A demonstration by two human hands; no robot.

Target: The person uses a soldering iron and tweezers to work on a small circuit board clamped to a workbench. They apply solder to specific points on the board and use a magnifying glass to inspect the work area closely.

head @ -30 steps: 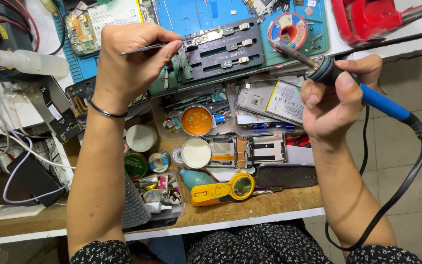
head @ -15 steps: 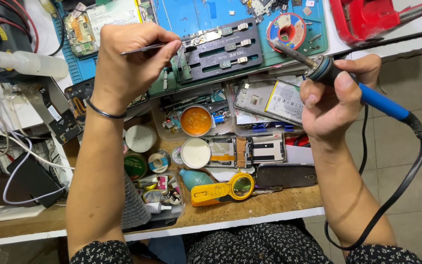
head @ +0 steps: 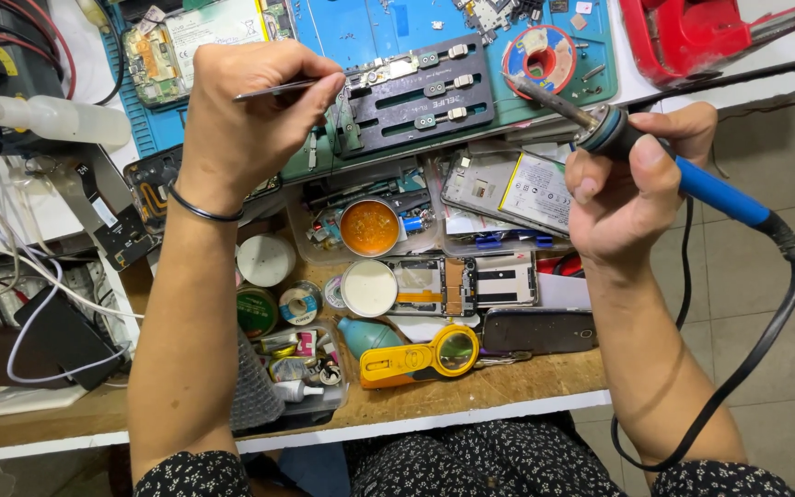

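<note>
Above the black metal board holder [head: 413, 92], the left hand [head: 250, 120] pinches thin, stiff silver tweezers [head: 273, 89]. Right of it, the right hand [head: 632, 189] grips a light blue-handled soldering iron [head: 692, 179] by its handle, away from the probably hot tip.

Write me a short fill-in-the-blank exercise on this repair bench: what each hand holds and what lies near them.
1. The right hand grips a soldering iron with a ____ handle.
2. The left hand pinches metal ____ over the black holder.
3. The magnifier near the bench's front edge has a ____ body.

Missing words: blue; tweezers; yellow
</note>
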